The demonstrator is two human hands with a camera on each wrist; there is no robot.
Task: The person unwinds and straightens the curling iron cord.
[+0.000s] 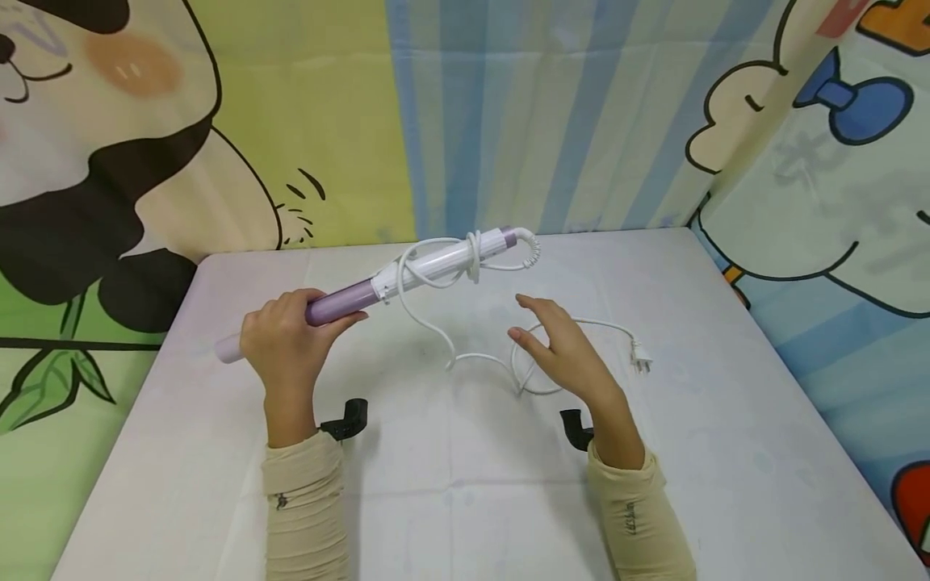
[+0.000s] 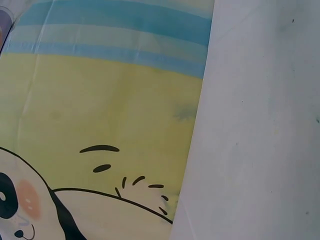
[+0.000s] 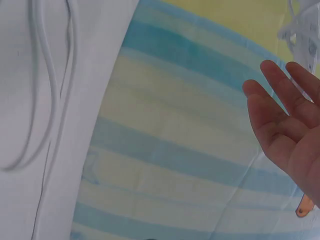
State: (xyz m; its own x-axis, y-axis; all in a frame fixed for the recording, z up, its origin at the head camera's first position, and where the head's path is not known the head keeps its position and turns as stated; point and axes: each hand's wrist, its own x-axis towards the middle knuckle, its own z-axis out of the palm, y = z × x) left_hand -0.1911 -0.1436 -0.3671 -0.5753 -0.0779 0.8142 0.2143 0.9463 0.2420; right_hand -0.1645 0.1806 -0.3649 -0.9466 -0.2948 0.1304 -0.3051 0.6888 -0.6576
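A slim purple-and-white hair iron is held up at a slant over the table, its white end up to the right. My left hand grips its purple barrel, and a pale lilac tip sticks out below the fist. White cord is looped around the white handle, then trails down to loose coils on the table, ending in a two-prong plug. Holding nothing, my right hand hovers near the coils, fingers extended. In the right wrist view, the right hand's fingers show apart from the cord-wrapped handle.
The table has a white cover. Printed cartoon curtains stand along its back and sides. A black wrist mount juts from the left sleeve, and another black mount from the right.
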